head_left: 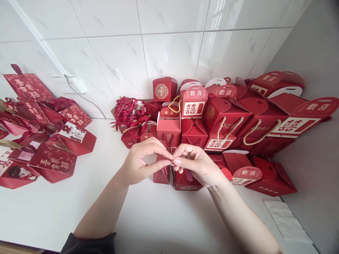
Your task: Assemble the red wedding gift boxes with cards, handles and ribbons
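Observation:
My left hand [148, 160] and my right hand [194, 164] meet over the worktop, thumb and finger of each pinched together. Between their fingertips shows a small gold-coloured piece [172, 161], too small to make out its kind. A dark red ribbon end [189, 175] hangs below my right hand; where it leads is hidden by the fingers. Just behind and beneath the hands stand red gift boxes, among them an upright box [168, 128] and a low box [185, 184] partly covered by my right hand.
Several red gift boxes [227, 109], some with rope handles, are stacked along the wall at right. A heap of dark red ribbons [129, 113] sits left of them. Tapered red boxes [53, 162] stand at far left. A white tissue [286, 220] lies near the right edge.

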